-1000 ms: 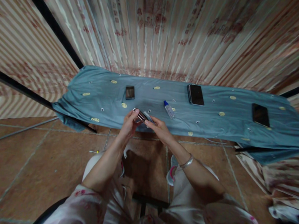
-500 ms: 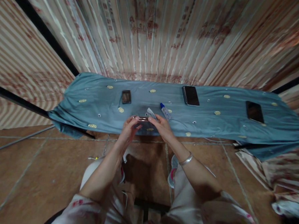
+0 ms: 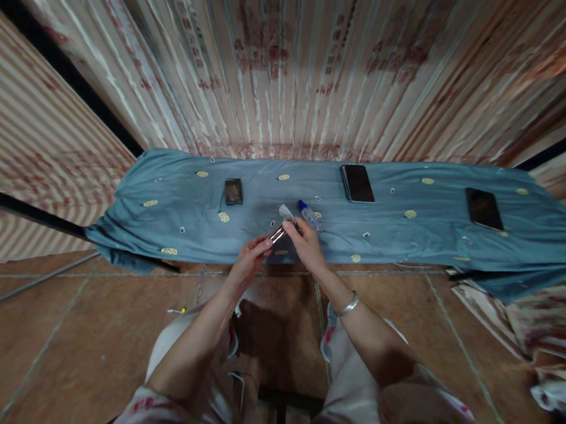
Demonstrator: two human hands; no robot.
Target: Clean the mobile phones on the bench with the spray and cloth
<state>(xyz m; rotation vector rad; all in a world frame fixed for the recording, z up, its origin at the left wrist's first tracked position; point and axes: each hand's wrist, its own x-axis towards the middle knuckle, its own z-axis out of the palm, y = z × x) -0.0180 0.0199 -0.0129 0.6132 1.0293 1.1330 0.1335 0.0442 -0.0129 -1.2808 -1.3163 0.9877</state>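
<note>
Both my hands are closed on a slim phone [image 3: 278, 234] with a shiny coppery edge, held edge-on and tilted above the front of the table. My left hand [image 3: 251, 261] grips its lower left end. At the upper right end, my right hand [image 3: 306, 242] pinches the phone and also has a pale cloth or wipe [image 3: 287, 211] sticking out past the fingers. Just beyond my right hand lies a small clear bottle [image 3: 310, 215] with a blue cap. The phone's broad faces cannot be made out.
A narrow table under a blue cloth [image 3: 193, 201] spans the view. On it lie a small dark square box [image 3: 233, 192], a black phone-like case [image 3: 357, 183] and another dark flat device [image 3: 483, 208]. Striped curtains [image 3: 281, 66] hang behind. Black poles [image 3: 58, 55] slant at the sides.
The phone has turned from level to slanted, its right end now higher. My left hand has dropped slightly nearer to me. The view has shifted a little.
</note>
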